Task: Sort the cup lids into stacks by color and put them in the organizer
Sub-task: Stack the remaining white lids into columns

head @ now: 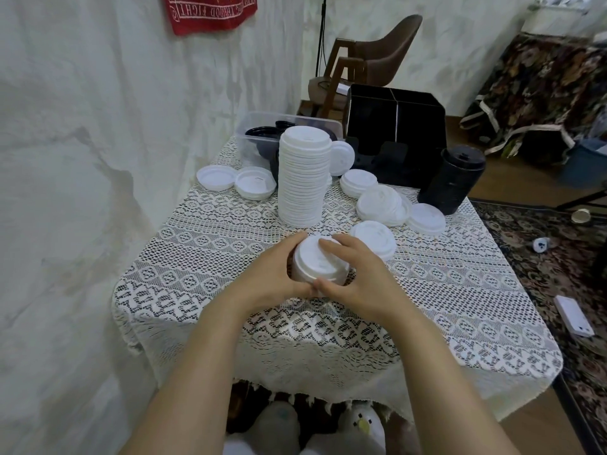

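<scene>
**Both hands wrapped round a short white stack**

Down at the near side of the tall white stack [303,177], just in front of its base: a short stack of white lids [317,266], gripped from both sides. Left hand [272,277] cupped on its left flank, fingers curled round the far edge. Right hand [356,274] pressed on from the right, fingers spread across the top lid, thumb tucked against the near rim. Thumbs almost meeting at the front. Bottom of the short stack hidden by the hands, so resting on the lace tablecloth [203,257] or lifted, cannot tell.

Right of the tall white stack: loose white lids [382,205] in small overlapping piles, one more lid [374,238] just beside the right hand's fingertips. Further right, a black stack [455,180] leaning, tilted away. Behind and right of the tall stack, the black organizer [397,126], divider down its middle. One white lid [341,157] propped on edge between tall stack and organizer.

Left of the tall stack: two white lids [236,182] lying upside down, touching each other. Behind it, a clear plastic tub [259,126] with black lids [262,133] inside.
</scene>
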